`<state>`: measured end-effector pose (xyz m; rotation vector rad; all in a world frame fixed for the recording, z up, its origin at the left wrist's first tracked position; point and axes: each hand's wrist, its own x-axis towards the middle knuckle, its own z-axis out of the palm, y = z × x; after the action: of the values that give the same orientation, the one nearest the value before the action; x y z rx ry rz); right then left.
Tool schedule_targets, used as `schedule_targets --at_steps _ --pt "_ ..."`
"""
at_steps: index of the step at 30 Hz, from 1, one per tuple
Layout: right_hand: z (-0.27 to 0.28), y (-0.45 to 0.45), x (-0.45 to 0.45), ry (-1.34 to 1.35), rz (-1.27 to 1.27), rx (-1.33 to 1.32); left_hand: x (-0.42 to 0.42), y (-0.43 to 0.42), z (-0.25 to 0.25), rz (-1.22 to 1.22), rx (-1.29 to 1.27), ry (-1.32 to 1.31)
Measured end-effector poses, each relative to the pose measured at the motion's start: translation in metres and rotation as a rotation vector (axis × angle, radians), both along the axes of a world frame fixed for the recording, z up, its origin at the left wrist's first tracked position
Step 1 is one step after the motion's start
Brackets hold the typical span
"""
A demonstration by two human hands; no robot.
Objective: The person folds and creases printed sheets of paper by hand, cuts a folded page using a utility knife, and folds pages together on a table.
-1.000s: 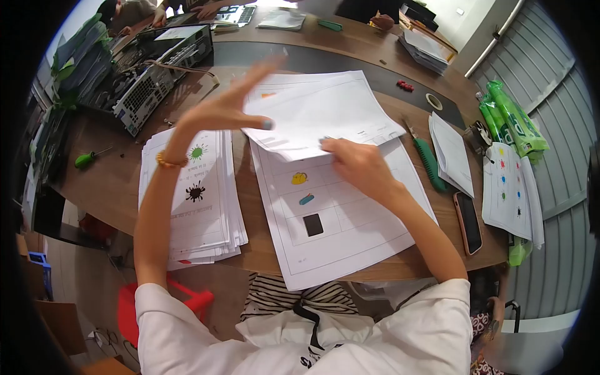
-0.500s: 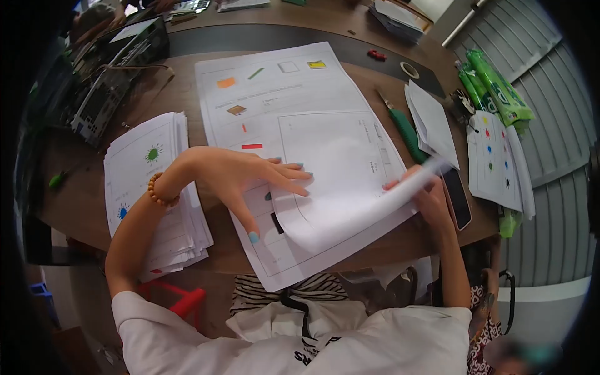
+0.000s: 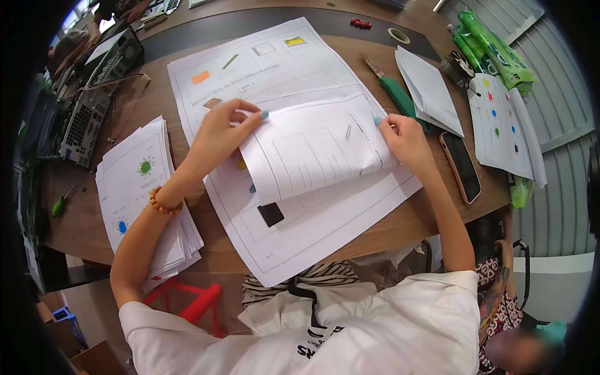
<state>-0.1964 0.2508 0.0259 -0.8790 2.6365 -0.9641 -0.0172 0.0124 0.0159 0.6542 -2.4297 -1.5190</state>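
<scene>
A folded white sheet (image 3: pixel 312 150) with printed lines is held slightly raised over a large printed sheet (image 3: pixel 281 250) with small coloured pictures. At the fold's left end, my left hand (image 3: pixel 228 125) pinches the paper between thumb and fingers. My right hand (image 3: pixel 403 137) pinches its right end. A stack of printed pages (image 3: pixel 147 187) with green and blue splats lies under my left forearm. Right of the sheets are a green-handled cutter (image 3: pixel 400 97) and some folded white papers (image 3: pixel 431 94).
A phone (image 3: pixel 461 167) lies near the right edge. Green packages (image 3: pixel 494 50) and splat-printed sheets (image 3: pixel 503 125) are farther right. An opened computer case (image 3: pixel 94 100) and a green screwdriver (image 3: pixel 59 206) are at the left. Behind are a tape roll (image 3: pixel 399 35) and red pieces (image 3: pixel 360 24).
The upper sheet, flat and then curled at its right side, is now folded over and lifted. My left hand has gone from spread fingers to a pinch; the view has shifted.
</scene>
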Motion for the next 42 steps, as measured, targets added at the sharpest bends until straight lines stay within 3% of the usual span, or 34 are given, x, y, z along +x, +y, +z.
schedule_targets --at_steps 2,3,5,7,9,11,14,16,21,26,32,37,40,42 --pt "-0.001 -0.002 -0.003 0.027 0.031 0.024 0.000 0.001 0.008 0.056 -0.265 0.107" --pt "-0.002 -0.003 -0.006 0.055 0.071 0.046 -0.001 0.000 0.007 0.052 -0.264 0.104" --pt "-0.004 -0.004 -0.011 0.056 0.092 0.057 -0.001 -0.004 0.006 -0.043 -0.597 0.358" --pt "-0.006 -0.004 -0.014 0.059 0.111 0.070 -0.001 0.002 0.014 -0.093 -0.651 0.386" --pt "-0.010 -0.006 -0.015 0.103 0.123 0.023 0.000 0.018 0.024 -0.209 -0.884 0.502" --pt "-0.009 -0.005 -0.014 0.102 0.121 0.025 -0.009 0.021 0.029 -0.224 -0.824 0.428" --pt "-0.009 -0.005 -0.014 0.110 0.123 0.035 -0.053 -0.005 0.028 -0.408 -0.399 0.041" --pt "-0.011 -0.007 -0.014 0.118 0.117 0.032 -0.082 -0.013 0.006 -0.399 -0.324 0.166" --pt "-0.008 -0.010 -0.009 0.170 0.075 0.071 -0.105 -0.001 -0.001 -0.348 -0.564 0.155" --pt "-0.015 -0.015 -0.015 0.288 0.052 0.046 -0.116 0.001 0.006 -0.316 -0.401 -0.076" --pt "-0.019 -0.021 -0.016 0.385 0.052 0.126 -0.120 0.005 0.012 -0.291 -0.284 -0.162" --pt "-0.008 -0.018 -0.010 0.392 0.040 0.120 -0.113 0.009 0.018 -0.275 -0.121 -0.041" --pt "0.010 -0.018 -0.012 0.335 0.045 0.074 -0.098 0.018 0.035 -0.226 -0.036 0.052" --pt "0.008 -0.027 -0.022 0.473 0.027 -0.394 -0.093 0.019 0.040 -0.205 -0.045 0.131"
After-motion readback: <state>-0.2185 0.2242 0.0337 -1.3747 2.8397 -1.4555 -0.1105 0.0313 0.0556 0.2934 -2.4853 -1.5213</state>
